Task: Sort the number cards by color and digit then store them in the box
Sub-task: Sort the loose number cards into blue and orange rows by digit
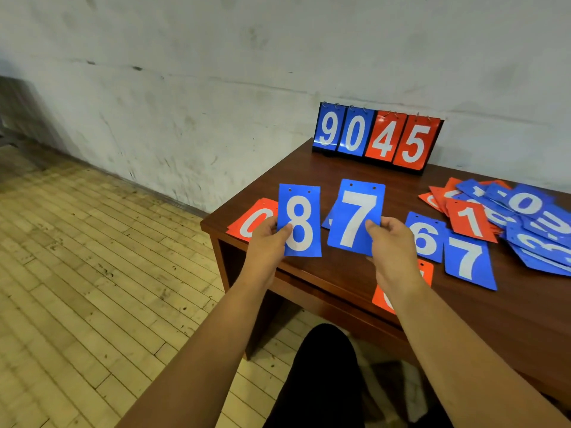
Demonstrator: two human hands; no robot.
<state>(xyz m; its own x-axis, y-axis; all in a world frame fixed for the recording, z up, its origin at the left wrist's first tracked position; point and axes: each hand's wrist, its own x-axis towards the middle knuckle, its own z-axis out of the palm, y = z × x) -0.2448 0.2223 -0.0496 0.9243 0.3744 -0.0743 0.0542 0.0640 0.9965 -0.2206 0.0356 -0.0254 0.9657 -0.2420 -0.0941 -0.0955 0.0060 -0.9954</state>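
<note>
Card 8 (304,211): blue, left hand (265,242) | card 7 (355,208): blue, right hand (392,242)

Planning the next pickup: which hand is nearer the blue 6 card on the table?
Right. The right hand, holding a blue 7 card, is just left of the blue 6 card; the left hand, holding a blue 8 card, is farther left.
</note>
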